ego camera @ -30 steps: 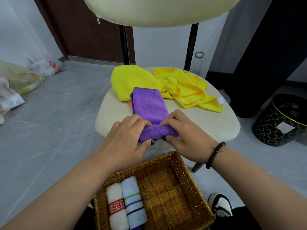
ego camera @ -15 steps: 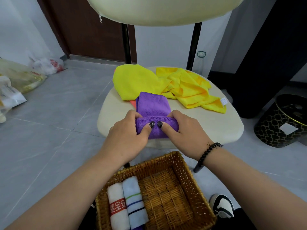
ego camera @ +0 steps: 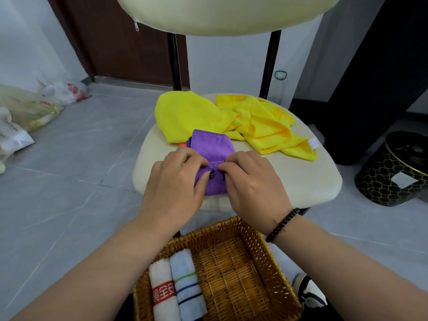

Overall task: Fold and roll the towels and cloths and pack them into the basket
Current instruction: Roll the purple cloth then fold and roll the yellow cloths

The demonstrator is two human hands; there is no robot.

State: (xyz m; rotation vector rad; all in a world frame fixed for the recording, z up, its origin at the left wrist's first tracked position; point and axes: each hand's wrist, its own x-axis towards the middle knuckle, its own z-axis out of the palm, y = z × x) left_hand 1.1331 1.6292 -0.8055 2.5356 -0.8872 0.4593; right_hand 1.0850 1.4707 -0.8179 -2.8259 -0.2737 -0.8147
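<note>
Purple cloth lies mid-seat on the chair, half rolled; our left hand and right hand curl round its roll. Next we finish rolling toward twelve o'clock, then pack it into the basket at six.

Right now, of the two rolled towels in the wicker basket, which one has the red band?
The white rolled towel on the left has it, printed with white characters; the pale blue rolled towel beside it has thin green and blue stripes.
</note>
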